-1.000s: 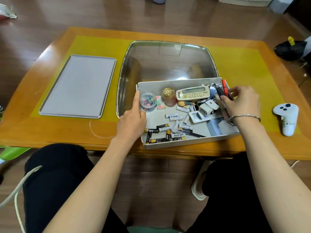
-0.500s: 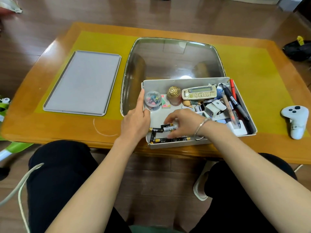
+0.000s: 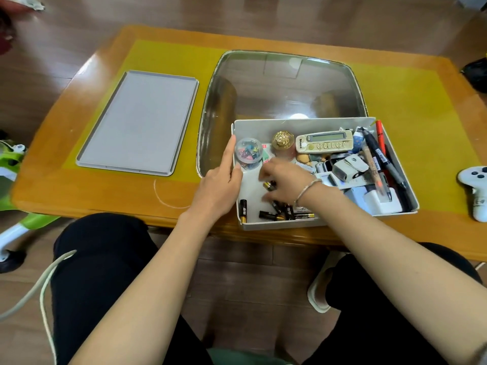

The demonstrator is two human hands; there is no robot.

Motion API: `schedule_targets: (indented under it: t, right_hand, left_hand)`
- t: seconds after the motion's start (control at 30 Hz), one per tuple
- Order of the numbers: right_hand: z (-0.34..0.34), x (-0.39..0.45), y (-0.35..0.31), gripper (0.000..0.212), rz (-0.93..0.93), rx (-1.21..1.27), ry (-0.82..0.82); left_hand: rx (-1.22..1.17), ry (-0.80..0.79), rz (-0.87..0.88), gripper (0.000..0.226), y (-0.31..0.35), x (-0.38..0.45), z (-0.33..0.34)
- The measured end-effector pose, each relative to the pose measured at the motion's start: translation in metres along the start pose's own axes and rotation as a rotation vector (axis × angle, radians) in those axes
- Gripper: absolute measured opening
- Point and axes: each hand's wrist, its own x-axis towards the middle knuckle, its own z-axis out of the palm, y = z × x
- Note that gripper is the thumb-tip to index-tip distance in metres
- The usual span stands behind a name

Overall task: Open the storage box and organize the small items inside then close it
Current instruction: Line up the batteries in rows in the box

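While steadying the box (image 3: 311, 122) at the near table (image 3: 434, 101) edge, sorting batteries (image 3: 276, 210).
Left hand (image 3: 218, 185) flat against the left wall, grip wide, index finger along the rim; right hand (image 3: 283, 183) inside, grip narrow, curled round one battery (image 3: 269, 185), more loose by the front wall. Lid (image 3: 139, 122) lying well off to the left.

My orange wooden bench (image 3: 411, 234) is varnished and glossy, with a matt yellow inlay and a glass pane (image 3: 284, 83) that mirrors the room. The open grey storage box (image 3: 303, 125) looks like smooth matt plastic, as does its flat grey lid (image 3: 139, 119). The black batteries (image 3: 279, 209) gleam metallic at their gold ends.
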Motion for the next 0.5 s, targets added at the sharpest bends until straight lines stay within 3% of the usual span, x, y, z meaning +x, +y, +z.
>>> schedule_targets:
  t: [0.07, 0.13, 0.2, 0.4, 0.5]
  right_hand:
    - [-0.016, -0.012, 0.012, 0.046, 0.041, 0.115, 0.114]
    - [-0.033, -0.024, 0.024, 0.031, 0.11, 0.182, 0.25]
    - [-0.046, -0.035, 0.037, 0.016, 0.192, 0.164, 0.286]
    - [-0.034, -0.047, 0.037, 0.02, 0.255, -0.047, -0.07]
    - [-0.022, -0.044, 0.029, 0.015, 0.273, -0.111, -0.128]
  left_hand:
    - [-0.013, 0.003, -0.002, 0.056, -0.001, 0.0, 0.001]
    - [-0.019, 0.008, -0.005, 0.056, -0.002, 0.0, 0.002]
    - [-0.018, 0.017, -0.004, 0.056, -0.002, 0.0, 0.003]
    - [-0.009, 0.005, -0.008, 0.056, -0.001, -0.001, 0.003]
    - [0.001, 0.001, -0.01, 0.056, -0.001, -0.001, 0.003]
